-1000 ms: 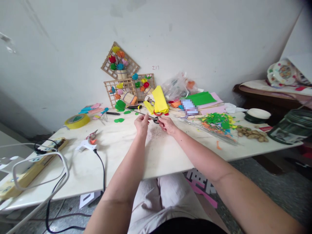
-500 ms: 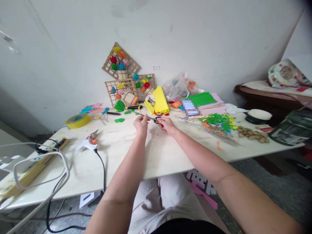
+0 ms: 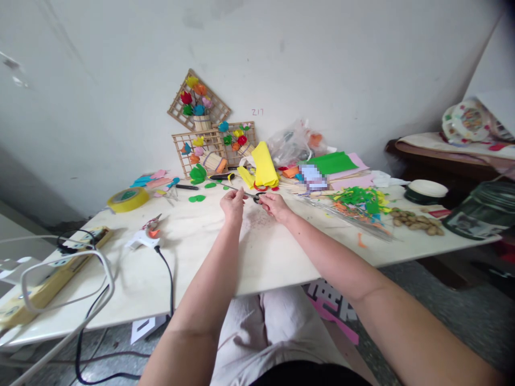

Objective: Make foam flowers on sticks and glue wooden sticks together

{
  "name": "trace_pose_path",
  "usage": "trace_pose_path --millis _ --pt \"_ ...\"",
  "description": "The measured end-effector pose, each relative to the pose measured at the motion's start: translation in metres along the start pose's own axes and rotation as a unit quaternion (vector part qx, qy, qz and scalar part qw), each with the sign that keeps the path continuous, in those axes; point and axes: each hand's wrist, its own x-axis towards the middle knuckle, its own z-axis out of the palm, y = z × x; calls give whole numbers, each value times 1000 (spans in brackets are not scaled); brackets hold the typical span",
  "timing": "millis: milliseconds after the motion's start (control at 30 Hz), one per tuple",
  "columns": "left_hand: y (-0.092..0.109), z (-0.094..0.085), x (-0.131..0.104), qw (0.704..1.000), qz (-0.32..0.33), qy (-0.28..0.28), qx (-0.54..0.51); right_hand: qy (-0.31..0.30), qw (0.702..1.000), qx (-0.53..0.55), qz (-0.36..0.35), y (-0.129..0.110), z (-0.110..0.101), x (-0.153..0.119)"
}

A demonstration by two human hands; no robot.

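Dark-handled scissors (image 3: 259, 197) are in my right hand (image 3: 275, 207), with fingers closed around the handles and the blades pointing left. Close beside the blades, my left hand (image 3: 232, 205) is closed in a pinch on a thin dark wire (image 3: 228, 187), which sticks out toward the upper left. The inner ends of wire and blades are too small to tell apart. Just beyond my left hand lie green paper leaves (image 3: 197, 198) and a folded green leaf shape (image 3: 197, 174). Folded yellow paper (image 3: 265, 165) lies behind my hands.
Bamboo lattices with paper flowers (image 3: 199, 102) lean on the wall. Yellow tape (image 3: 129, 199), a glue gun (image 3: 145, 239) and a power strip (image 3: 60, 276) are at left. To the right are colored paper scraps (image 3: 358, 201), wires (image 3: 362, 221), peanuts (image 3: 418, 222) and a glass jar (image 3: 478, 212).
The thin wire reaches less far to the upper left of my left hand than before. Both hands stay in nearly the same place, still closed.
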Motion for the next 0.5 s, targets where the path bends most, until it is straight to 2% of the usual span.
trace_pose_path --millis 200,500 --pt "1 -1 0 1000 16 -19 -4 -23 999 24 -3 -2 -2 -2" --pt "3 -1 -1 1000 29 1 -7 -48 998 43 -7 2 -3 0"
